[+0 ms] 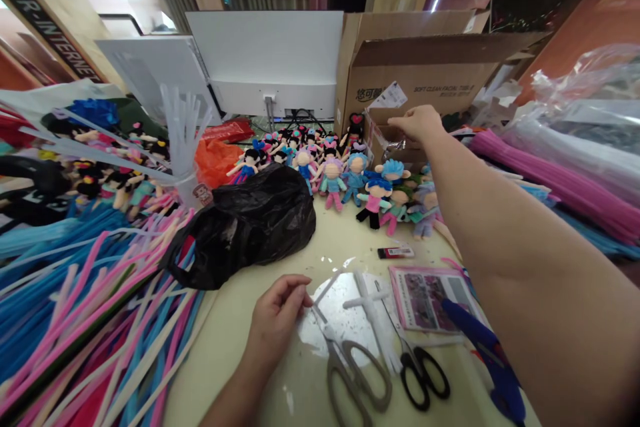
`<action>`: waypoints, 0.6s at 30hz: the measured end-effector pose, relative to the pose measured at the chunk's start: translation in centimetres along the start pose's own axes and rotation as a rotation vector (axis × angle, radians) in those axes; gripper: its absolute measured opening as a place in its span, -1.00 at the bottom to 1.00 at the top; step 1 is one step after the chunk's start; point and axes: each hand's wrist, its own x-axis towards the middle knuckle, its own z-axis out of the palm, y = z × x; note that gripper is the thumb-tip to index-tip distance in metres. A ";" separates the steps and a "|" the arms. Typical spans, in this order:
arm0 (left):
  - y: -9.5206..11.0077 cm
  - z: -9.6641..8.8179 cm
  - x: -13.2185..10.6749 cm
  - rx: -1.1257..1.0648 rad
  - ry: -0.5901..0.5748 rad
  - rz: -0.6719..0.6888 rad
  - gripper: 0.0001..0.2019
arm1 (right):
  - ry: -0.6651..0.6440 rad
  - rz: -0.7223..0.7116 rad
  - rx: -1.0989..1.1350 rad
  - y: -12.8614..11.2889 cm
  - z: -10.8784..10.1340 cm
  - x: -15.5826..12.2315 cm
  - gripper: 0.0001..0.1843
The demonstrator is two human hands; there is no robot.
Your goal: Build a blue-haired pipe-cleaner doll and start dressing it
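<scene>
My left hand (281, 317) is low over the table, thumb and fingers pinched together. A short pale fuzzy strip starts at its fingertips, but whether the fingers grip it is unclear. The grey-handled scissors (345, 367) lie with their tips close to these fingers, over a shiny white round patch (320, 337). My right arm stretches forward, and my right hand (417, 123) is closed at the small open cardboard box (383, 133). What its fingers hold, if anything, is too small to make out. Black-handled scissors (423, 373) lie beside white pipe cleaners (377, 320).
Several small fuzzy dolls (333, 180) stand behind a black plastic bag (255, 220). Coloured pipe cleaners (100, 307) spread across the left. A lighter (396, 252), a printed packet (430, 297) and a blue glue gun (480, 347) lie on the right. A large carton (425, 80) stands behind.
</scene>
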 end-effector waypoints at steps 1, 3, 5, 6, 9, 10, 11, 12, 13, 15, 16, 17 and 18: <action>0.0 0.0 0.0 -0.002 0.001 0.002 -0.72 | -0.032 -0.009 -0.046 0.0 -0.1 -0.1 -0.79; -0.1 0.0 0.0 -0.010 0.006 0.004 -0.73 | -0.165 0.013 -0.031 0.0 -0.3 -0.3 -0.82; -0.1 -0.1 0.0 -0.018 0.006 0.007 -0.73 | -0.251 0.047 0.050 -0.1 -0.4 -0.7 -0.82; -0.1 -0.1 0.1 -0.021 0.005 0.009 -0.73 | -0.246 0.058 0.090 -0.2 -0.5 -0.9 -0.85; -0.2 -0.1 0.1 -0.023 0.005 0.016 -0.73 | -0.179 0.100 0.189 -0.7 -0.8 -1.7 -0.87; -0.2 0.0 0.1 -0.024 0.005 0.021 -0.73 | -0.164 0.112 0.220 -1.0 -0.9 -1.9 -0.82; -0.2 0.0 0.1 -0.027 0.006 0.026 -0.73 | -0.155 0.125 0.252 -1.2 -1.1 -2.2 -0.77; -0.1 0.1 0.1 -0.030 0.005 0.032 -0.73 | -0.152 0.138 0.287 -1.4 -1.3 -2.5 -0.74; -0.1 0.1 0.1 -0.034 0.005 0.037 -0.73 | -0.154 0.150 0.322 -1.7 -1.5 -2.8 -0.72; 0.0 0.2 0.1 -0.043 0.004 0.048 -0.74 | -0.157 0.170 0.379 -2.0 -2.0 -3.3 -0.72; 0.0 0.2 0.1 -0.045 0.003 0.054 -0.74 | -0.157 0.175 0.401 -2.2 -2.2 -3.6 -0.73; 0.0 0.2 0.1 -0.045 0.002 0.059 -0.74 | -0.155 0.176 0.420 -2.4 -2.5 -4.0 -0.74; 0.0 0.2 0.1 -0.045 0.001 0.065 -0.75 | -0.151 0.175 0.438 -2.7 -2.8 -4.3 -0.75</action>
